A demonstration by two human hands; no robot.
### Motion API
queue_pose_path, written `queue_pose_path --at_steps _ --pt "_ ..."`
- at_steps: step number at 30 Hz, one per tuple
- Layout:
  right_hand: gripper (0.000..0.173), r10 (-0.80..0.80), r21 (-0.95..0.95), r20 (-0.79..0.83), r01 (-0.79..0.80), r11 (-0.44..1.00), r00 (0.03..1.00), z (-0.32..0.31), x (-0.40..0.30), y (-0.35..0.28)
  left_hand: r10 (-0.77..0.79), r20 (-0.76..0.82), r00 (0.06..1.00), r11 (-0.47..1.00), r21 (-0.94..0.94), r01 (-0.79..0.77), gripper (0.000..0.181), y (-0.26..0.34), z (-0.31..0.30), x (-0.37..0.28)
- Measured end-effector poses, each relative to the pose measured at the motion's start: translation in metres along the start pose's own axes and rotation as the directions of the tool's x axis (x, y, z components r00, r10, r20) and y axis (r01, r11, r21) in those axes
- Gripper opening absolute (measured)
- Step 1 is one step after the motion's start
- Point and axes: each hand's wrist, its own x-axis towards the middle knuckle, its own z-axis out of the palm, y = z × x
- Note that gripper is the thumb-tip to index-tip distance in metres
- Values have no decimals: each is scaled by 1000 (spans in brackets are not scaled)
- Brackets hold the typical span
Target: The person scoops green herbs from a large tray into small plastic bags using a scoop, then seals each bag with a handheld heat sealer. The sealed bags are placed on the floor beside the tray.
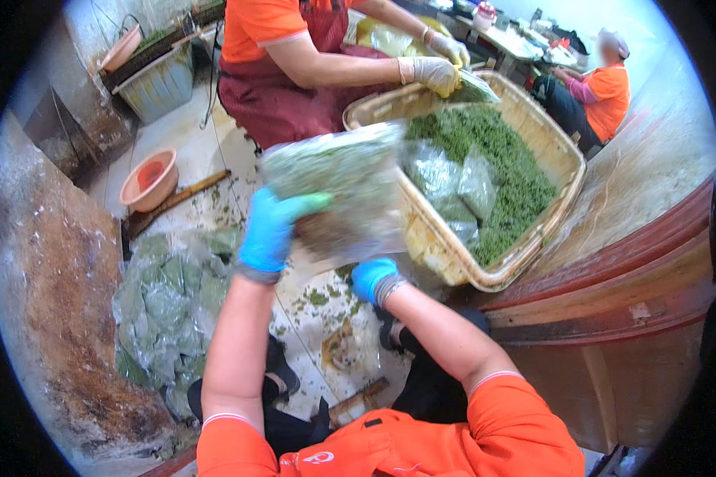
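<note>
A clear plastic bag of chopped green plant matter (340,185), blurred, is gripped at its left side by my left hand (274,229) in a blue glove. My right hand (375,279), also blue-gloved, is curled near the bag's lower right corner; whether it touches the plastic cannot be told. To the right, a large stained plastic tub (447,250) holds loose green plant matter (483,143) with several filled clear bags (441,179) on it. Many filled bags (167,304) lie heaped on the floor at the left.
Across the tub, a co-worker's gloved hands (438,71) hold another bag. A pink basin (150,185) and a wooden stick (182,200) lie on the tiled floor. Another person (605,95) sits by a table at the far right. Walls stand on both sides.
</note>
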Motion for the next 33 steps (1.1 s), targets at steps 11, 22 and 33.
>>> queue_pose_path --at_steps 11,22,33 --pt "31 36 93 67 -43 995 997 -26 -20 -12 340 -18 940 795 540 -277 33 -39 29 53" --pt "34 -136 16 104 135 991 985 -27 -4 -63 -239 -580 779 395 675 623 29 -230 -372 -185" --pt "30 -343 20 39 342 939 939 -12 14 -104 -156 -936 316 371 241 897 51 -320 -365 -230"
